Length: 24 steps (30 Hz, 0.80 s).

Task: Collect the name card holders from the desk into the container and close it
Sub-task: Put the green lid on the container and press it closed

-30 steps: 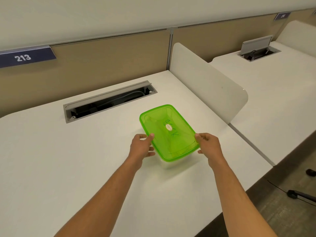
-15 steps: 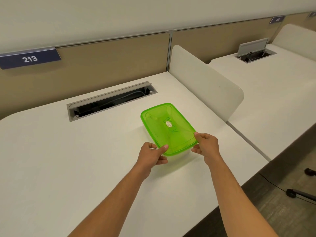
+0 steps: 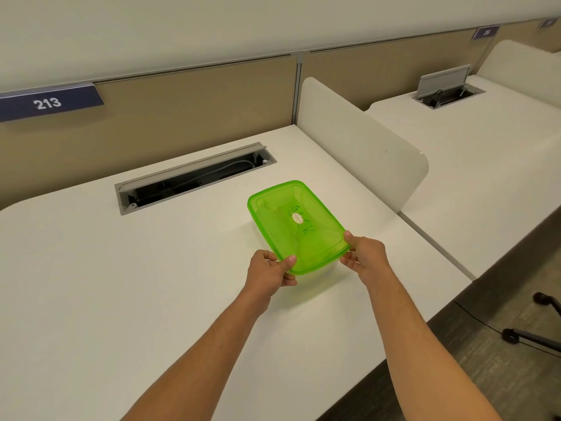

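Container lid [image 3: 296, 226], translucent green and rectangular, is being held by its near end just above the white desk [image 3: 91, 284], a little right of centre in the head view. Nearest the camera, the two forearms are reaching forward from six o'clock. The left hand [image 3: 268, 271] is pinching the lid's near-left corner, thumb lying on top and the other fingers curled beneath the rim. The right hand [image 3: 365, 253] is gripping the near-right corner the same way, thumb over the edge and fingers tucked under. Whether a tub is hanging under the lid I cannot tell; only green plastic is showing, and no name card holders are visible anywhere on the desk.

Judging from that, the step in hand is handling the lid, either freeing it or seating it. The next move is calling for an even two-handed pull or press at the corners, keeping the lid level so it does not twist.

The lid's long axis is running from the hands toward about eleven o'clock, its far end pointing at the open cable tray [image 3: 194, 177], and it is tilting slightly, near end raised. Beyond, the beige partition is carrying the 213 sign [image 3: 48, 102] at ten o'clock, and a white divider [image 3: 361, 147] is standing at one o'clock
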Motion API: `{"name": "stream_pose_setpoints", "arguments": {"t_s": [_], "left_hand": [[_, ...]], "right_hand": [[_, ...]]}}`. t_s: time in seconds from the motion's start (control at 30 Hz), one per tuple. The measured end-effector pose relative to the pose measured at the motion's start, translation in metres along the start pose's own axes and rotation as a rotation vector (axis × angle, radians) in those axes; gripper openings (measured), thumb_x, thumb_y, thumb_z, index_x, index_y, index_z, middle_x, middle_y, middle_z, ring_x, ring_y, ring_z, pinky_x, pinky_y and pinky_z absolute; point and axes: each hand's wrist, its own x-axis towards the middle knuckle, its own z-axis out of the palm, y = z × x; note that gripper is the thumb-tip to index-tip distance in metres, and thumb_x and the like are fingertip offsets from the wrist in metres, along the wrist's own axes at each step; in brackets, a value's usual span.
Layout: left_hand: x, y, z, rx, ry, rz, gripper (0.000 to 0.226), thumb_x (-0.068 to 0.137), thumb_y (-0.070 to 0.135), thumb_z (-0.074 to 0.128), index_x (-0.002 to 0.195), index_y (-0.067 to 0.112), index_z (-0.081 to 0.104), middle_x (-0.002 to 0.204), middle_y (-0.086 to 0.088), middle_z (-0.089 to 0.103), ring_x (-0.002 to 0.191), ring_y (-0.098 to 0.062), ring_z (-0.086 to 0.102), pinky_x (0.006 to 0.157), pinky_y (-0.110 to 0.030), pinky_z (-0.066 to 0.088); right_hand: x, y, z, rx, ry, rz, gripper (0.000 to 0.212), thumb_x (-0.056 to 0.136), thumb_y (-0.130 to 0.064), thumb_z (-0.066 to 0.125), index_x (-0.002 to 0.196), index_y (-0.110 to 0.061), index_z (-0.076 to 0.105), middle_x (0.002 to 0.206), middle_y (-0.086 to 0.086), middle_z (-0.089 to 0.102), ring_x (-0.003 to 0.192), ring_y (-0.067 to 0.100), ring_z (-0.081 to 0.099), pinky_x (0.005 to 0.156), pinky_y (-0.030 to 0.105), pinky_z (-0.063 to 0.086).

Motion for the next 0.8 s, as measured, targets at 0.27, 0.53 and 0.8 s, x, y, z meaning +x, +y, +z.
{"name": "stream_pose_setpoints", "arguments": {"t_s": [0.27,0.53,0.8], "left_hand": [[0.000,-0.008,0.003,0.017,0.039,0.039,0.035,0.085,0.016,0.076,0.093,0.014,0.043,0.075,-0.011,0.058,0.047,-0.018,0.063,0.077,-0.051,0.058],[-0.002,-0.010,0.001,-0.033,0.025,0.029,0.036,0.084,0.017,0.077,0.096,0.012,0.044,0.080,-0.015,0.057,0.051,-0.021,0.064,0.067,-0.039,0.060],[-0.007,-0.005,0.000,-0.048,0.011,0.012,0.037,0.084,0.016,0.077,0.097,0.010,0.043,0.078,-0.016,0.056,0.051,-0.020,0.064,0.059,-0.032,0.059]], "right_hand": [[0.002,0.003,0.001,0.011,0.015,-0.020,0.015,0.090,-0.014,0.069,0.082,-0.004,0.061,0.072,0.009,0.056,0.057,0.018,0.050,0.042,0.025,0.053],[0.009,0.004,0.004,-0.054,0.084,-0.049,0.021,0.090,-0.011,0.069,0.073,-0.004,0.060,0.063,0.011,0.053,0.049,0.019,0.046,0.036,0.022,0.046],[0.003,0.011,0.000,-0.032,0.043,-0.121,0.017,0.091,-0.014,0.069,0.079,-0.005,0.064,0.066,0.010,0.059,0.048,0.019,0.050,0.041,0.024,0.053]]}}
